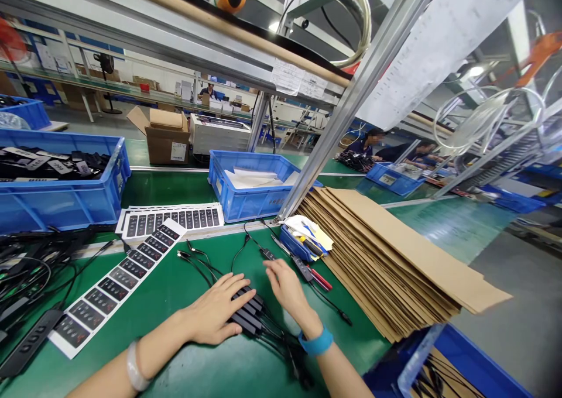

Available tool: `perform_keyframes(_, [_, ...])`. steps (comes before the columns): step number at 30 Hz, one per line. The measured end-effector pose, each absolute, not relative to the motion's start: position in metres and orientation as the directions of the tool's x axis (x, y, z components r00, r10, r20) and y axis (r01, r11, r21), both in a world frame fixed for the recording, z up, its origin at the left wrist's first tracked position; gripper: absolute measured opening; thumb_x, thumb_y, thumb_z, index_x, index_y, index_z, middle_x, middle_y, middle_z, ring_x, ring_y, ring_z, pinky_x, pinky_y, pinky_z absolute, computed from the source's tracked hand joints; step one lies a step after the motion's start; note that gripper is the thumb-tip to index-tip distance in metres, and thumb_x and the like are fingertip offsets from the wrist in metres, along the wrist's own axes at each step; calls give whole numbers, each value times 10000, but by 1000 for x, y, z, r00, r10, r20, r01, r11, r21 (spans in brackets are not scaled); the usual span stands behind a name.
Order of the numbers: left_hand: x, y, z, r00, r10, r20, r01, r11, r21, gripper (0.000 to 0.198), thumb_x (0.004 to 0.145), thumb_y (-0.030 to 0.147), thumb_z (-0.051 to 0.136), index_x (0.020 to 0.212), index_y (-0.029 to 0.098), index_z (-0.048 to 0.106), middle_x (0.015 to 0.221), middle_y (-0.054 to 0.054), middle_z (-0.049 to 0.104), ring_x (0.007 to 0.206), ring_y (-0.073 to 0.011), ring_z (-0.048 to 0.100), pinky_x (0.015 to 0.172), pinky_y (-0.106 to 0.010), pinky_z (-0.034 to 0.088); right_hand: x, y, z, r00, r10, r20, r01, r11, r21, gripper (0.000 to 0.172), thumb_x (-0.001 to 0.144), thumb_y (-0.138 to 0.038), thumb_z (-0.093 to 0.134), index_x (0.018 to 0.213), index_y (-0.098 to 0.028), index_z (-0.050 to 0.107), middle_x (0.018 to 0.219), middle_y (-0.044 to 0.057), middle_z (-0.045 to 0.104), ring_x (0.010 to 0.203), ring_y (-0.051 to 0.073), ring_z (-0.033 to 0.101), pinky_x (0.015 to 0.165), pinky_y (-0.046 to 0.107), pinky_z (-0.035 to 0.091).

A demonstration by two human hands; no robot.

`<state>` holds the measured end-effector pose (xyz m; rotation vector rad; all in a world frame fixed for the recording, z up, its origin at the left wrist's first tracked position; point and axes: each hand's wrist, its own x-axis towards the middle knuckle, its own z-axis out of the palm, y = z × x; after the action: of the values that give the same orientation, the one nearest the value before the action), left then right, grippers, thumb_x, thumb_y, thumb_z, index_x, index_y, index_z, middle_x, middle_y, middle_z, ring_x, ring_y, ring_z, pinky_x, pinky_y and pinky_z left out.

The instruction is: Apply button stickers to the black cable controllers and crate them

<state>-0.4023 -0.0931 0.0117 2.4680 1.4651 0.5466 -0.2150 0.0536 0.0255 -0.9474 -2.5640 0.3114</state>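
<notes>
My left hand (219, 307) lies flat with fingers spread over a row of slim black cable control boxes (248, 319) on the green bench. Their black cables trail toward the front and the back. My right hand (290, 292) is just right of them, fingers bent and thumb apart, with nothing visible between them. Beyond its fingertips lies a small black inline box (267, 254) on a cable. A black box with buttons (302, 268) rests past its knuckles. On the left, a strip of dark button labels (125, 278) lies diagonally.
More label sheets (173, 221) lie behind. Blue bins (65, 202) (252, 199) stand along the back; tangled cables (30, 287) fill the left. A cardboard stack (395, 263) and pen tray (302, 243) are right. A metal post (351, 111) slants up. People work farther off.
</notes>
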Motion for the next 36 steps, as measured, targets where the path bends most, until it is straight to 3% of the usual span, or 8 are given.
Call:
perform_keyframes(4, [-403, -94, 14, 415, 881, 225, 800, -472, 371, 741, 857, 478, 590, 1494, 277, 270, 1522, -147, 346, 1444, -386, 182, 1146, -651, 177, -220, 68, 16, -604, 731, 318, 681, 680, -270, 403, 864, -24, 361, 1203, -56, 577, 1154, 252, 590, 1063, 340, 567, 893, 528, 453])
perform_keyframes(9, [-405, -93, 7, 438, 863, 254, 792, -503, 346, 794, 876, 475, 576, 1523, 270, 164, 1603, -127, -53, 1452, -408, 41, 1153, -626, 181, -210, 40, 17, -729, 616, 300, 523, 783, -337, 467, 786, 26, 415, 1178, -160, 588, 1118, 109, 635, 1047, 209, 595, 922, 336, 490])
perform_keyframes(13, [-406, -91, 4, 449, 850, 277, 788, -523, 326, 820, 892, 490, 548, 1532, 267, 87, 1598, -140, -54, 1455, -399, 52, 1152, -632, 162, -194, 30, 24, -845, 470, 254, 316, 823, -471, 478, 779, -20, 470, 1174, -240, 625, 1127, 37, 675, 1042, 172, 623, 914, 291, 498])
perform_keyframes(16, [-406, -90, 6, 458, 853, 251, 790, -520, 326, 783, 900, 511, 523, 1528, 287, 112, 1604, -138, 50, 1456, -385, 113, 1150, -640, 160, -182, 50, 24, -723, 637, 269, 537, 762, -360, 315, 867, -121, 464, 1093, -224, 658, 1006, 56, 691, 905, 193, 650, 806, 315, 525])
perform_keyframes(19, [-406, -90, 8, 455, 863, 217, 801, -504, 323, 771, 903, 518, 510, 1527, 290, 120, 1607, -131, 65, 1457, -375, 125, 1156, -633, 149, -171, 76, 18, -492, 792, 361, 748, 597, -291, 291, 878, -87, 402, 1079, -101, 614, 999, 187, 633, 934, 291, 606, 800, 452, 494])
perform_keyframes(24, [-406, -90, 10, 476, 855, 206, 791, -518, 325, 777, 898, 518, 517, 1527, 280, 128, 1605, -133, 59, 1460, -362, 121, 1165, -620, 132, -163, 83, 8, -439, 813, 383, 792, 552, -262, 224, 838, -54, 447, 1005, -90, 591, 972, 210, 612, 995, 346, 558, 843, 517, 457])
perform_keyframes(31, [-402, -91, 9, 490, 850, 192, 768, -525, 367, 943, 884, 502, 532, 1521, 211, -100, 1602, -144, -19, 1471, -321, 60, 1200, -546, 110, -184, 46, 12, -742, 615, 266, 461, 757, -462, 403, 819, -64, 488, 1180, -225, 566, 1131, 60, 636, 1063, 204, 583, 931, 347, 478])
perform_keyframes(36, [-398, -93, 5, 383, 905, 188, 821, -426, 381, 1174, 782, 440, 639, 1458, 175, -284, 1574, -171, -183, 1445, -395, -93, 1175, -625, 86, -194, 20, 24, -835, 546, 65, 381, 659, -648, 469, 948, -268, 365, 1394, -138, 431, 1268, 155, 546, 1181, 247, 503, 1041, 435, 396])
